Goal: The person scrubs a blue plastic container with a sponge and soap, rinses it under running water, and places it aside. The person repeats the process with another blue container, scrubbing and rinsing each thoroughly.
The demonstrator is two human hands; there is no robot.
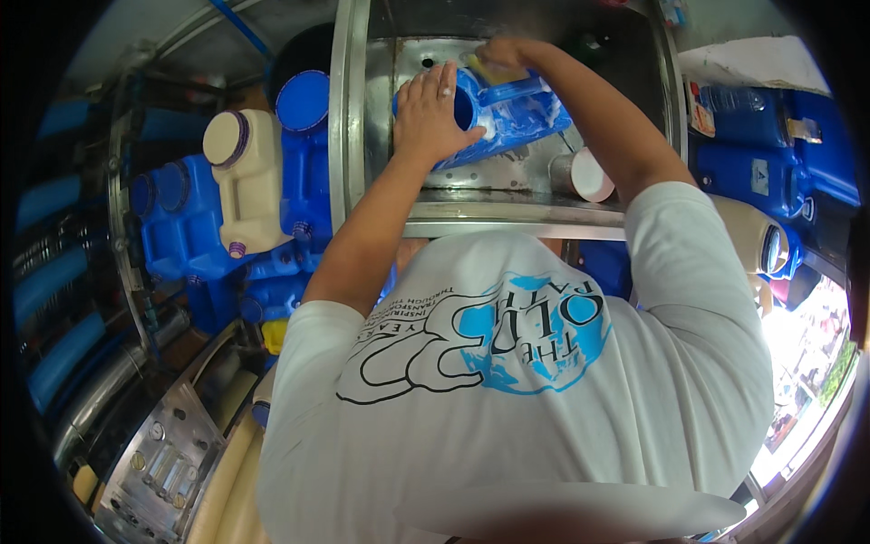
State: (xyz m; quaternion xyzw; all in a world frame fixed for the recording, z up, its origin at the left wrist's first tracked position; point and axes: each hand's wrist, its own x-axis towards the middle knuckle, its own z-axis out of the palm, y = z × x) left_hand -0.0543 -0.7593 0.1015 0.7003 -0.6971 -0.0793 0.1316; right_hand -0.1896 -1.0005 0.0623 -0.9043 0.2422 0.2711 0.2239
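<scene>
A blue plastic jug (pixel 530 129) lies on its side in a stainless steel sink (pixel 348 136), with white suds on its wall and handle. My left hand (pixel 424 118) is spread over the jug's open mouth end, the thumb on the near side, and holds it. At the jug's far side my right hand (pixel 509 54) is closed around a yellow sponge (pixel 480 69); part of the sponge is hidden by the fingers. A round white container (pixel 591 177) is in the sink's near right corner.
Left of the sink stand a cream jug (pixel 254 190), a tall blue jug (pixel 302 154) and more blue containers (pixel 181 218). More blue containers (pixel 743 168) and a cream one (pixel 743 234) are at the right. A metal frame (pixel 122 199) runs along the far left.
</scene>
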